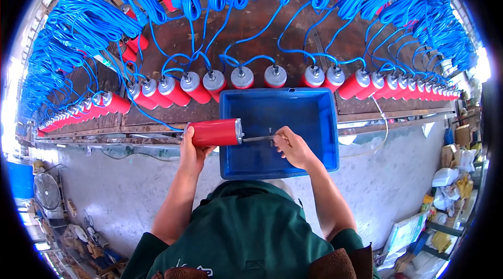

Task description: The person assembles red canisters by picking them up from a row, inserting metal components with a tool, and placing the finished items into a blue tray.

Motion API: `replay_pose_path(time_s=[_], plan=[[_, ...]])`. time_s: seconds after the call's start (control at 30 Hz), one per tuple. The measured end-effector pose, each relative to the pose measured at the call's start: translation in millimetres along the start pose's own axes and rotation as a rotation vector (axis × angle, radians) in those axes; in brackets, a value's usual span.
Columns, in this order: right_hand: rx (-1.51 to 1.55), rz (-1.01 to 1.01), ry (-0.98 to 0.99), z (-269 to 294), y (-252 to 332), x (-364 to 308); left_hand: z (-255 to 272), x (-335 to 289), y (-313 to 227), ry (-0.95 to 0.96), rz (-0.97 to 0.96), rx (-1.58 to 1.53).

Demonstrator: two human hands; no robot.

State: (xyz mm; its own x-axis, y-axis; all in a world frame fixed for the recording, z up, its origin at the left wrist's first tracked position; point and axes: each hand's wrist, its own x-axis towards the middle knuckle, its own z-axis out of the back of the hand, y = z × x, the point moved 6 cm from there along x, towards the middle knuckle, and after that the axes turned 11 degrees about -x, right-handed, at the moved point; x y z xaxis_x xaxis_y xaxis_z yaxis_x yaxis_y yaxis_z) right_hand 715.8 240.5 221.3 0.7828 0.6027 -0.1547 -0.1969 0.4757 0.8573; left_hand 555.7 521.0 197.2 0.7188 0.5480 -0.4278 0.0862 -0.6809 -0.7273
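Observation:
My left hand (192,152) is wrapped around a red cylinder (214,132) that lies on its side over the left part of a blue plastic tray (331,137). A silver cap closes the cylinder's right end, and a blue cable (152,116) runs off toward its left end, partly hidden by my hand. Between the fingers of my right hand (294,148) is a thin metal rod (258,138), held level. Its far tip meets the silver cap, but I cannot tell whether it enters a hole there.
A curved row of upright red cylinders (196,88) with silver tops and blue cables lines the brown table (257,38). Coiled blue cables (89,17) hang behind them. A fan (47,191) stands at left; bags and boxes (445,195) are piled at right.

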Motion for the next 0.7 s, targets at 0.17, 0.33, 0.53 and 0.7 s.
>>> replay_pose_path(time_s=[0.17, 0.33, 0.53, 0.7], plan=[[0.020, -0.203, 0.215, -1.8, -9.4, 7.0, -4.6, -2.7, -3.2, 0.005, -0.031, 0.001], [-0.055, 0.085, 0.012, 3.8, 2.9, 5.9, 0.0, 0.8, -0.9, 0.002, -0.026, -0.049], [-0.010, -0.248, 0.298, -2.3, 0.6, 10.3, 5.4, 5.7, 1.2, 0.010, -0.012, -0.038], [-0.106, -0.032, 0.077, -2.3, 4.6, 7.7, 2.6, 6.0, -0.4, -0.003, -0.019, -0.002]])
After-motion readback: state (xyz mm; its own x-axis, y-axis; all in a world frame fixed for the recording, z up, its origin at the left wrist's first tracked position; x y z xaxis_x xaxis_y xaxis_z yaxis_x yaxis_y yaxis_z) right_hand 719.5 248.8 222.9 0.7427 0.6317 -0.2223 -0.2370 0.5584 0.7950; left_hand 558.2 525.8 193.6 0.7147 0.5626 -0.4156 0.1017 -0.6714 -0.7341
